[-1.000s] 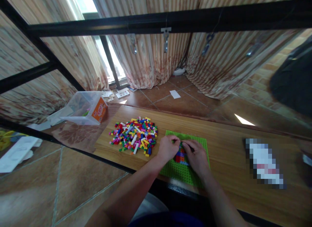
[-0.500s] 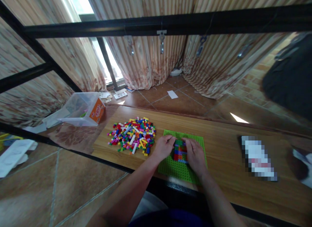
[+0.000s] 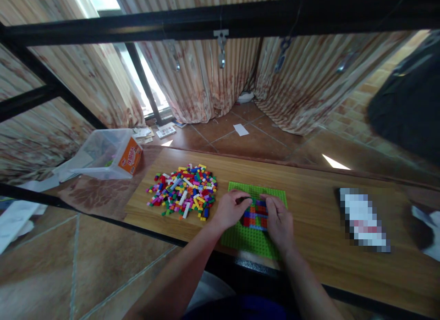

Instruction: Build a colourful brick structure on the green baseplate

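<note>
A green studded baseplate [image 3: 247, 244] lies on the wooden table, bearing a patch of coloured building bricks [image 3: 253, 216] in red, blue, orange and green rows. At the patch's upper left, my left hand [image 3: 231, 209] has its thumb and fingertips pinched together; whatever sits between them is too small to make out. Along the right side of the patch rests my right hand [image 3: 281, 223], fingers curled and close together, touching the bricks at the upper right. Its fingertips are partly hidden. To the left of the baseplate spreads a pile of loose building bricks [image 3: 185, 190] in many colours.
A clear plastic tub [image 3: 103, 166] with an orange label stands left of the pile. On the right of the wooden table [image 3: 312, 214] lies a blurred-out phone-like object [image 3: 364, 221]. A black metal bar [image 3: 192, 24] with hanging clips crosses in front of the curtains.
The camera view has shifted slightly. My left fingertips have moved a little to the right and down over the bricks, and my right fingers have drawn in slightly.
</note>
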Demonstrator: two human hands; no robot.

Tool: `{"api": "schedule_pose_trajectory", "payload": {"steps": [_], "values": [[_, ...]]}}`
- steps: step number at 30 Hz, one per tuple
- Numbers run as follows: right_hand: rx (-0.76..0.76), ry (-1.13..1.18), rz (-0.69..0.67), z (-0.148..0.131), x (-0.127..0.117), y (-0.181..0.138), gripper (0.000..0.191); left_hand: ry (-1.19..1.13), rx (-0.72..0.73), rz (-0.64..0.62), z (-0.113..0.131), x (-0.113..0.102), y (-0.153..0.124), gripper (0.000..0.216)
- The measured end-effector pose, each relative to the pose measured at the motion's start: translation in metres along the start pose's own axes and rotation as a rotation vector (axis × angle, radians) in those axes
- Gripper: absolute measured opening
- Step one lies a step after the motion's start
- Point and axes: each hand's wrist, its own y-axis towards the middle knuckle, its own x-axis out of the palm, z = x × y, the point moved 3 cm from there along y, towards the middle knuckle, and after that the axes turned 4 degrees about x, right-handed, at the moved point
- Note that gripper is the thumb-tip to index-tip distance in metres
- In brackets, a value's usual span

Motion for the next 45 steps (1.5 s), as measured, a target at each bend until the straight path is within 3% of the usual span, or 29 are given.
{"api": "schedule_pose_trajectory", "payload": {"steps": [9, 16, 26, 29, 35, 38, 45], "values": [[-0.181, -0.053, -0.042, -0.003, 0.004, 0.0, 0.027, 0.06, 0.0, -0.043, 0.003, 0.0, 0.007, 0.016], [-0.111, -0.038, -0.019, -0.001, 0.006, 0.002, 0.027, 0.075, -0.023, -0.08, 0.005, 0.0, 0.013, 0.016], [-0.11, -0.054, -0.13, 0.001, 0.005, 0.012, 0.034, 0.086, -0.032, -0.149, 0.0, 0.0, 0.017, 0.018], [-0.161, -0.087, -0.117, 0.005, 0.005, 0.008, 0.035, 0.072, -0.008, -0.112, 0.0, 0.001, 0.011, 0.018], [-0.209, -0.155, -0.115, 0.008, 0.003, 0.002, 0.039, 0.034, -0.017, 0.097, 0.003, 0.0, -0.015, 0.025], [-0.23, -0.194, -0.118, 0.01, 0.001, 0.004, 0.039, 0.019, -0.006, 0.165, 0.005, -0.015, -0.032, 0.028], [-0.258, -0.227, -0.069, 0.024, -0.011, 0.027, 0.039, 0.19, -0.003, 0.334, -0.006, -0.09, -0.065, 0.023]]}}
